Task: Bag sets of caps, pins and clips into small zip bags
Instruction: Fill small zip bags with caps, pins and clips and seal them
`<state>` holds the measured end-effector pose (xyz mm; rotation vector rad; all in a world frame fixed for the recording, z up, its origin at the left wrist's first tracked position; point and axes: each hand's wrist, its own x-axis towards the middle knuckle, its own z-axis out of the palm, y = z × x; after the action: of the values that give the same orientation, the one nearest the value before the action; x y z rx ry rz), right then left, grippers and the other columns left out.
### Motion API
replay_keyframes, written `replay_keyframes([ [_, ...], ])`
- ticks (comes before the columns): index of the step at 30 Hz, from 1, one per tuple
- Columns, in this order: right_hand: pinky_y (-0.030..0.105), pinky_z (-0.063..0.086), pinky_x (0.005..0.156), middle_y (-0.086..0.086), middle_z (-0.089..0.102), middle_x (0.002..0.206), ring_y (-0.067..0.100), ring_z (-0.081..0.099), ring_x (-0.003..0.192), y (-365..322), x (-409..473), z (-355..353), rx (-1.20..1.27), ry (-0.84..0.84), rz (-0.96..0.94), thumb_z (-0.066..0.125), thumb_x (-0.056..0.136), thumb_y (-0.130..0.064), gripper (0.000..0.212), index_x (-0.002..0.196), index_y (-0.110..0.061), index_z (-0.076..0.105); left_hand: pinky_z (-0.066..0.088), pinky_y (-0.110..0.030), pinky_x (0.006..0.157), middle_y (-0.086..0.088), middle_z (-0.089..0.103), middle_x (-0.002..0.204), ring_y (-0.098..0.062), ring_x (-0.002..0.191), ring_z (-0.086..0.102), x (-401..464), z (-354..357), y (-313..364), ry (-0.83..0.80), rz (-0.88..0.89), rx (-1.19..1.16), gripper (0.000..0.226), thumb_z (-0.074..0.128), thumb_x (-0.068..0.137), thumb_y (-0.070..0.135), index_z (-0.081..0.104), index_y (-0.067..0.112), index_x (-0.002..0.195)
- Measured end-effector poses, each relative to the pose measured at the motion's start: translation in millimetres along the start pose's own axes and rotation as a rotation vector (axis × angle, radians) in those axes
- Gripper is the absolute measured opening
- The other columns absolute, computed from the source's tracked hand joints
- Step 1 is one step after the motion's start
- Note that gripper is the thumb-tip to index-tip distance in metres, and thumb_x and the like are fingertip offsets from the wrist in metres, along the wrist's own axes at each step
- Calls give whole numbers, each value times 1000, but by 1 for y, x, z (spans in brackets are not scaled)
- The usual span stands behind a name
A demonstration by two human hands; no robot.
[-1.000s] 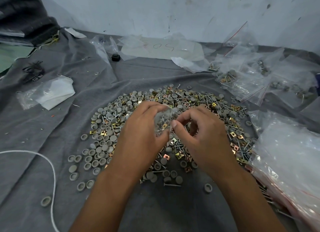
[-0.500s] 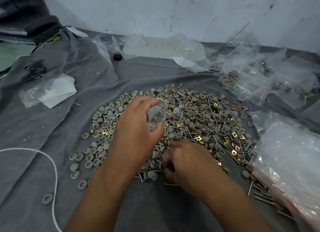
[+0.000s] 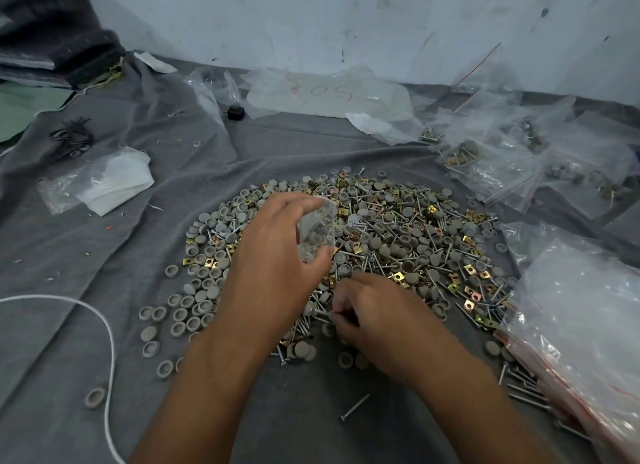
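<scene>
Honestly, left hand [image 3: 273, 269] pinches the half-full bag [image 3: 317, 233] w/ its mouth tipped; it could spill. Right hand [image 3: 372, 311] fingertips pinch a pin [image 3: 320, 313] below, prob easy to fumble.

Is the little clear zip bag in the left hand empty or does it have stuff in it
Partly filled: grey caps and metal pins show through the small clear plastic zip bag held by the left hand.

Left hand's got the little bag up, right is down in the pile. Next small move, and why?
Probably lift the right hand with the pin it pinches and drop it into the small zip bag. The left hand holds that bag above the pile, with a few parts already inside.
</scene>
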<state>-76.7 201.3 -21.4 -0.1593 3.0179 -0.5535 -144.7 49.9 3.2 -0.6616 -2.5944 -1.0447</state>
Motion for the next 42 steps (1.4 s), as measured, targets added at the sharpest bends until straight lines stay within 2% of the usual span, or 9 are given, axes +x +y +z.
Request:
replay_keyframes([
  [4, 27, 30, 63, -11, 48, 97, 8, 42, 87, -6, 0, 5, -54, 12, -17, 57, 95, -38, 8, 97, -31, 53, 31, 3, 82, 20, 51, 118, 14, 89, 48, 0, 0, 0, 5, 10, -12, 52, 77, 80, 24, 59, 29, 129],
  [11, 30, 46, 77, -11, 54, 99, 11, 50, 101, -9, 0, 4, -125, 20, -72, 54, 100, -38, 13, 101, -32, 65, 32, 2, 83, 21, 50, 118, 12, 87, 48, 0, 0, 1, 6, 17, -12, 53, 77, 80, 24, 59, 29, 129],
  [18, 28, 35, 69, -13, 55, 100, 11, 52, 99, -10, -4, 3, -85, 27, -19, 53, 97, -45, 19, 102, -31, 66, 33, 3, 82, 22, 48, 118, 13, 89, 48, 0, 1, 0, -2, 14, -11, 54, 77, 81, 25, 58, 29, 131],
  [22, 30, 39, 69, -12, 57, 103, 12, 55, 94, -11, -7, 1, -83, -42, 26, 56, 95, -52, 24, 105, -33, 67, 35, 1, 80, 22, 48, 119, 12, 89, 48, 0, 2, 0, 5, 15, -9, 53, 75, 81, 27, 58, 30, 131],
  [29, 29, 39, 60, -10, 58, 89, 8, 53, 77, -15, -8, -2, -41, -45, 49, 59, 90, -48, 20, 86, -29, 62, 39, -9, 82, 23, 48, 119, 12, 89, 47, 0, 3, 1, 4, 25, -1, 54, 75, 80, 29, 57, 30, 131],
  [32, 18, 42, 56, -12, 60, 83, 1, 55, 69, 1, -8, -18, 334, 63, 83, 57, 94, -41, 13, 86, -32, 58, 38, -8, 81, 24, 48, 118, 13, 89, 46, 0, 2, 0, -4, 38, 5, 54, 73, 79, 32, 57, 31, 131],
  [35, 15, 43, 52, -13, 65, 79, 1, 56, 61, 7, -7, -34, 649, 296, 18, 58, 99, -31, 10, 89, -29, 59, 39, -7, 81, 24, 47, 119, 13, 90, 46, 0, 2, 1, -26, 52, 21, 54, 72, 79, 34, 57, 30, 131],
  [38, 12, 42, 58, -10, 61, 78, 5, 58, 69, 2, -1, -34, 576, 501, -69, 61, 99, -25, 6, 93, -27, 61, 47, -17, 87, 23, 48, 121, 7, 89, 47, 0, 4, 4, -44, 70, 25, 55, 69, 78, 36, 57, 29, 131],
  [42, 7, 41, 75, -12, 62, 94, -1, 57, 85, -1, 8, -27, 357, 578, -101, 70, 94, -18, 5, 98, -20, 70, 50, -25, 88, 15, 53, 124, 2, 88, 43, -1, 7, 7, -41, 97, 23, 52, 64, 81, 39, 60, 24, 130],
])
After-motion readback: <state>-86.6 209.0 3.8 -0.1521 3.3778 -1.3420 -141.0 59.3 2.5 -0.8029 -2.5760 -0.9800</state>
